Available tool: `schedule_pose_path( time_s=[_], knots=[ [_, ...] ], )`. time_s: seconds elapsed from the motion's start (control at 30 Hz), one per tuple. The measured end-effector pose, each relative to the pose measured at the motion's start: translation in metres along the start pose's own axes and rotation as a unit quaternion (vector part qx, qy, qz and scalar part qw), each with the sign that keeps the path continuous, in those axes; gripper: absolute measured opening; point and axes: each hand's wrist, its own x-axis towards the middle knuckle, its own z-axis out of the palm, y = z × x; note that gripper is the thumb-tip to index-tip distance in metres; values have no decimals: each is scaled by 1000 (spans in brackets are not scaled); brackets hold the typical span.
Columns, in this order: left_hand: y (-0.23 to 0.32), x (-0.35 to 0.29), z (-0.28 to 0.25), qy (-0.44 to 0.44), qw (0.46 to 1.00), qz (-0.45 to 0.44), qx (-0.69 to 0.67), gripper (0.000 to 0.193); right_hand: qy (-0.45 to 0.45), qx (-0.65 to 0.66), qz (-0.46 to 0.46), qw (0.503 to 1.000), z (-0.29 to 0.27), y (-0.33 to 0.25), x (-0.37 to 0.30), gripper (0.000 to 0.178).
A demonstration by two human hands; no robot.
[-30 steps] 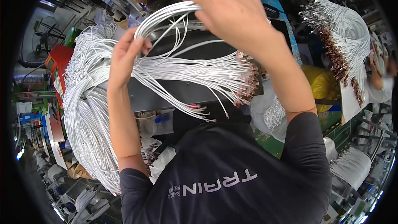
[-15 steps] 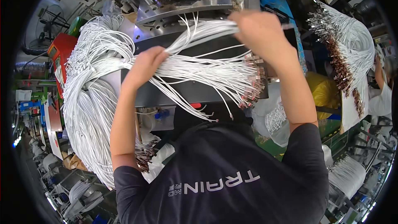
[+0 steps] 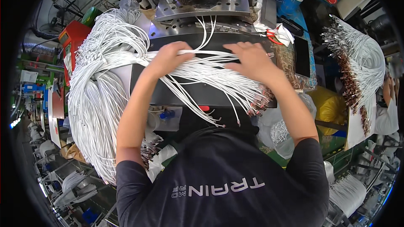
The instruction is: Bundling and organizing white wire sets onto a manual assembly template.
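A bundle of white cables lies across the black work surface, its brownish connector ends fanned out at the right. My left hand is closed over the upper cables at the bundle's left part; its undersides are hidden. My right hand rests on the cables nearer their connectors, fingers and thumb apart, palm down. A few separate white cables run from beneath the press plate down toward the bundle.
A large heap of white cables hangs at the left beside a red machine. Right of the press lie red-handled scissors on white paper and a dark flat panel. Another cable bundle hangs farther right, near another person's arm.
My right hand has let the lifted cable strand down onto the bundle and moved lower, its fingers spreading. My left hand has shifted slightly right over the cables.
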Motion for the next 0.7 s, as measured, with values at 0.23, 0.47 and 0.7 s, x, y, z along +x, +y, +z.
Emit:
schedule_pose_path(
  time_s=[0.23,0.47,0.7],
  knots=[
    [52,20,-13,32,994,-32,-96,32,-72,134,118,981,-39,-12,23,34],
    [56,14,-14,50,996,-70,14,50,84,108,-117,984,-45,-30,17,14],
    [94,-2,-8,-267,845,-217,-410,38,76,50,-94,991,-16,4,1,19]
  ],
)
